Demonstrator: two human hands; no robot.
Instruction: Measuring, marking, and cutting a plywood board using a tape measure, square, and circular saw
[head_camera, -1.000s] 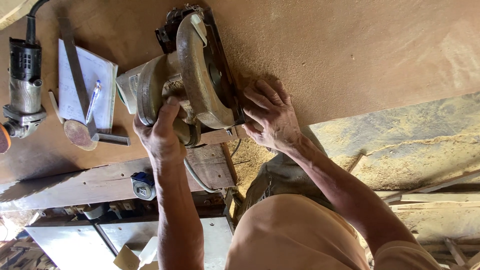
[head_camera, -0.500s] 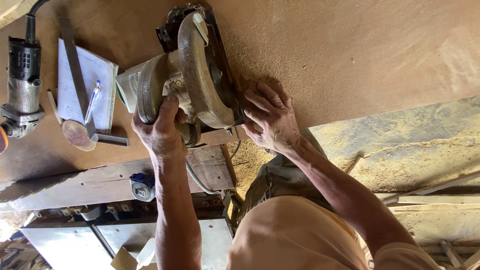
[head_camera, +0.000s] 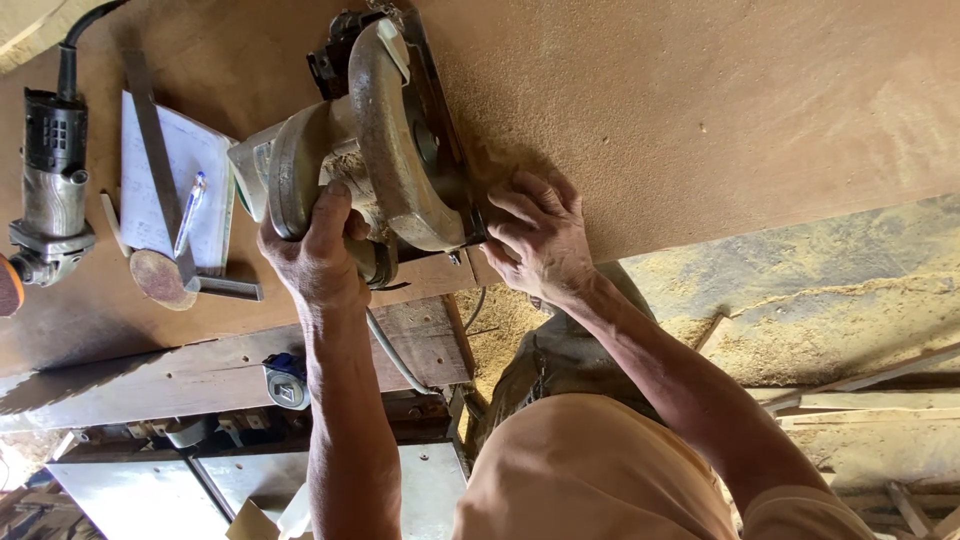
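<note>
Circular saw (head_camera: 375, 140): handheld electric model, worn grey metal blade guard, dark motor housing, dust-coated throughout. Stands on its base plate upon a brown board (head_camera: 700, 110), near the board's edge. Board: large flat brown sheet, lying horizontal, surface strewn with fine sawdust, thickest just beside the saw.

A pale rectangular label (head_camera: 252, 168) is showing on the motor end of the circular saw (head_camera: 380, 150), its print too small to make out. A small blue-and-white diamond-marked sticker (head_camera: 287, 378) is sitting on a round fitting under the bench edge. No packages, signs or screens are showing.
</note>
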